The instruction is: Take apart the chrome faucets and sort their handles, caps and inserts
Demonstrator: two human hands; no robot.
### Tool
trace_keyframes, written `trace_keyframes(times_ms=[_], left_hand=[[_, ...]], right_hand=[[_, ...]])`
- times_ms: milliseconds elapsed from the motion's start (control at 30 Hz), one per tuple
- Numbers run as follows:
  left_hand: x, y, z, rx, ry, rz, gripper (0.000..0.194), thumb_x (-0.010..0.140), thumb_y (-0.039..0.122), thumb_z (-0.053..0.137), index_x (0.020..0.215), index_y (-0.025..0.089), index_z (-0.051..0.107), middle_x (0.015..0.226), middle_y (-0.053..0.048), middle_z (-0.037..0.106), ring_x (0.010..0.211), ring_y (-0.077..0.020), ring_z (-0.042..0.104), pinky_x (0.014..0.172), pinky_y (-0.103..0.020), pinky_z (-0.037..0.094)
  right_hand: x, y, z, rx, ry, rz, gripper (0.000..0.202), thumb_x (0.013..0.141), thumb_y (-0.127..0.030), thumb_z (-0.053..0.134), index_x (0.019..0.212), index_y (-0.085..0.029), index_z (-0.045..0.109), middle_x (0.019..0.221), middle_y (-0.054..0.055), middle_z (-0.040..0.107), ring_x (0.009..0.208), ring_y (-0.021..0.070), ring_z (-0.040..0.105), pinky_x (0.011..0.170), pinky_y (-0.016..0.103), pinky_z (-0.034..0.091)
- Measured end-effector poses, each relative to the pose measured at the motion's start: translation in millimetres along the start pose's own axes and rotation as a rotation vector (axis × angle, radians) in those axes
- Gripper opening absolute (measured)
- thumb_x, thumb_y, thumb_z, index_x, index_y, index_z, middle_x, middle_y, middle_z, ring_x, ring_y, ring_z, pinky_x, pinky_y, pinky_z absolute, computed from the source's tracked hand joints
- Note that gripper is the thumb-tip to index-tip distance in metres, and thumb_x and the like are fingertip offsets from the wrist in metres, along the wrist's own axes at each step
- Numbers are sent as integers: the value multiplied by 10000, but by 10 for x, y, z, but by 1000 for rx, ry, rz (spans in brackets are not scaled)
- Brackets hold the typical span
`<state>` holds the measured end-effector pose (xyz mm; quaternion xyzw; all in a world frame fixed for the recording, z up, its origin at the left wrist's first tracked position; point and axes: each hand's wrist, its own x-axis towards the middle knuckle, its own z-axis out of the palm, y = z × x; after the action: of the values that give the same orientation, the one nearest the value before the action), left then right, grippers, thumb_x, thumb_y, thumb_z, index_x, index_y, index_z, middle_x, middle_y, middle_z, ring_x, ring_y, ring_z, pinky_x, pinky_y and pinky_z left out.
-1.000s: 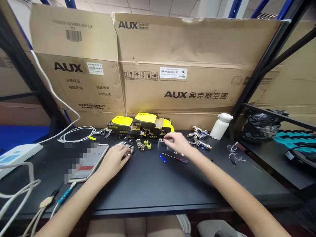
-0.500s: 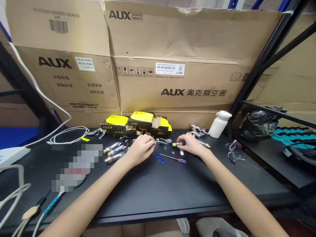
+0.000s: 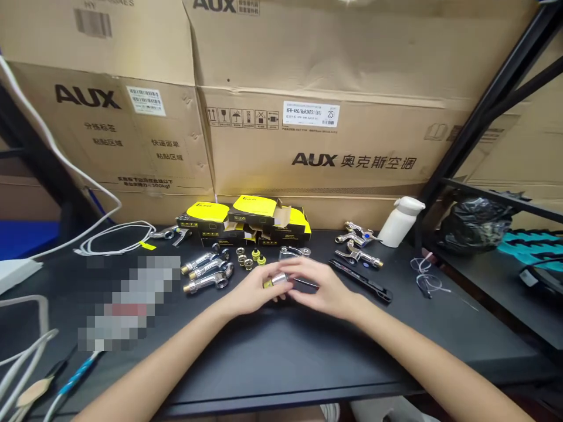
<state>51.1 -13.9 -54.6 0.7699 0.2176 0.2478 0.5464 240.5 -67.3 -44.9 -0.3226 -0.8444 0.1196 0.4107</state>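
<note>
Both hands meet over the middle of the black table. My left hand (image 3: 254,288) is closed around a small chrome cylinder (image 3: 280,279) with a yellow-green end. My right hand (image 3: 320,286) touches the cylinder's right end with its fingertips. Under the right fingers a screwdriver (image 3: 307,282) shows only in part. Behind the hands lie a chrome handle (image 3: 295,252) and, to its left, small brass rings (image 3: 241,255) with yellow-green cartridges (image 3: 255,254). Chrome faucet bodies (image 3: 208,280) rest left of my left hand.
Yellow and black boxes (image 3: 254,208) are stacked at the back. More chrome faucets (image 3: 358,237), a black tool (image 3: 361,281), a white bottle (image 3: 401,223) and glasses (image 3: 424,275) are on the right. A white cable (image 3: 114,237) is coiled at left.
My hands have come together, the right one moving left with the chrome cylinder, which the left hand now grips. The black tool and the brass rings have come into sight.
</note>
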Motion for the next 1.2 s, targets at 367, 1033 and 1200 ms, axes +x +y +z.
trace_keyframes(times_ms=[367,1033,1200], left_hand=[[21,-57,-181,-98,105,14,316,705,189,683,1011,143,619,898,-48,620,826,-149,563,782,-293,437],[28,-75,-194,-114,166,37,281,720,155,666,997,150,625,1017,-69,633,966,-184,579,898,-330,445],[26,-65,-194,-97,155,38,286,720,182,675,1000,156,627,982,-60,636,925,-176,583,887,-337,458]], right_hand=[[-290,163,-457,-416,-426,481,70,771,-236,629,781,-168,615,760,30,609,702,161,560,633,258,400],[-200,-191,-192,-99,37,285,197,905,-249,484,944,-168,659,700,21,575,573,115,462,547,245,372],[-205,-188,-143,-79,-27,281,229,915,-263,469,901,-167,677,674,27,583,569,123,471,549,247,373]])
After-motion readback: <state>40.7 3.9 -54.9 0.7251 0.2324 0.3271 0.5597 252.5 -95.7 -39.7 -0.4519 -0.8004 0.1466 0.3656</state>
